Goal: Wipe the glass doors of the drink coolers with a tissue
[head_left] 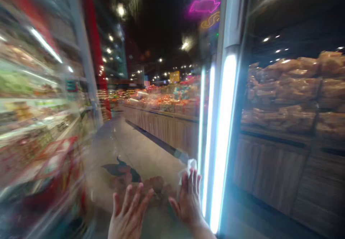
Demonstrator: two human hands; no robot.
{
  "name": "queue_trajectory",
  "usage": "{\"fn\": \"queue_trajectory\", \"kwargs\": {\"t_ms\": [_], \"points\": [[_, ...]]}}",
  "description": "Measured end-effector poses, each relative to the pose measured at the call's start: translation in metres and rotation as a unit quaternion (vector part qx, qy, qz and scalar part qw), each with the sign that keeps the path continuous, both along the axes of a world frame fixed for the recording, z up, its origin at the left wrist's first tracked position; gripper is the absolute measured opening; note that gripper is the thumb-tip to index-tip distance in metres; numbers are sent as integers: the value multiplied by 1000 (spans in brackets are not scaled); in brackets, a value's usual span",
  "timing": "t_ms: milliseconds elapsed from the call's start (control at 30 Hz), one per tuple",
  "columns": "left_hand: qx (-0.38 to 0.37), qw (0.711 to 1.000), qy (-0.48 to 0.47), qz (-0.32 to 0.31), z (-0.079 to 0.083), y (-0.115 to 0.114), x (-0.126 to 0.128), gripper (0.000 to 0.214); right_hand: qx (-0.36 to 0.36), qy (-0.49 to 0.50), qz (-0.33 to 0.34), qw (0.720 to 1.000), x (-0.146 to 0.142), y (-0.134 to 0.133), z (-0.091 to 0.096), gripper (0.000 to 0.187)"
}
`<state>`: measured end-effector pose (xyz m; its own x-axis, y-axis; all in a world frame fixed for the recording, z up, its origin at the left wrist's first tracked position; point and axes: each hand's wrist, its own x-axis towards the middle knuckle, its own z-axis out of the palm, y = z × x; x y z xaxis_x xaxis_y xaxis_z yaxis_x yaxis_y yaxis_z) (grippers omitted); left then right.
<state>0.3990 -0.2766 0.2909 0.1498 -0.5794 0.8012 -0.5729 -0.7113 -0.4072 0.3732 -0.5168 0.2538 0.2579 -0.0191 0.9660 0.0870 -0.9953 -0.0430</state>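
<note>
My left hand [128, 214] lies flat against a glass door [151, 131] at the bottom centre, fingers spread and holding nothing. Just to its right, my right hand [189, 200] presses on the same glass with its fingers together. A small white cloth [190, 165] sticks out above its fingertips, held against the pane. The hands are a little apart. The door's lit white frame [223, 138] stands right beside my right hand.
This is a supermarket aisle, partly blurred by motion. Lit chiller shelves with packaged goods [35, 109] run along the left. A wood-fronted produce display [167, 124] crosses the middle distance. Bagged goods [293, 88] fill shelves on the right.
</note>
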Motion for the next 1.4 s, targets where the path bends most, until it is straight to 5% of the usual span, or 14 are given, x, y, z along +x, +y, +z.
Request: {"fn": "queue_trajectory", "kwargs": {"t_ms": [67, 133, 267, 333, 400, 533, 600, 733, 800, 967, 1067, 1167, 1333, 1400], "points": [[3, 1000, 2, -7, 0, -8, -1, 71, 43, -6, -3, 999, 6, -14, 38, 91], [2, 1000, 8, -11, 0, -14, -3, 70, 58, 4, 4, 998, 5, -17, 41, 89], [3, 1000, 0, -17, 1, -17, -4, 67, 53, 26, -2, 998, -9, 3, -46, 84], [7, 1000, -8, -20, 2, -16, -3, 68, 61, 28, -5, 998, -11, 7, -75, 84], [14, 1000, -12, -22, 3, -14, -3, 68, 88, 22, -4, 996, -6, -1, -64, 83], [19, 1000, -7, -20, 2, -6, -3, 68, 125, -9, -10, 992, 5, -14, 2, 84], [24, 1000, -4, -13, 0, 5, -4, 67, 97, -2, -6, 995, 6, 2, 3, 87], [47, 999, 1, 10, -3, 46, -3, 63, -91, 21, 57, 994, -3, 54, -49, 87], [46, 999, 4, 21, -4, 69, -1, 63, -119, 18, 70, 990, -3, 64, -57, 86], [-24, 999, 9, 38, -2, 111, 6, 67, 60, 6, 23, 998, 12, 79, -22, 91], [-66, 996, 10, 51, -3, 130, 8, 69, -76, 21, 111, 991, 10, 117, -21, 86], [-115, 990, 14, 77, -6, 149, 8, 73, -238, 23, 205, 949, 8, 147, -9, 64], [-244, 960, 28, 135, -25, 165, 7, 82, -198, 3, 173, 965, 26, 170, 89, 66], [-291, 944, 35, 149, -38, 159, 7, 81, -203, 0, 164, 965, 35, 185, 114, 68]]}}
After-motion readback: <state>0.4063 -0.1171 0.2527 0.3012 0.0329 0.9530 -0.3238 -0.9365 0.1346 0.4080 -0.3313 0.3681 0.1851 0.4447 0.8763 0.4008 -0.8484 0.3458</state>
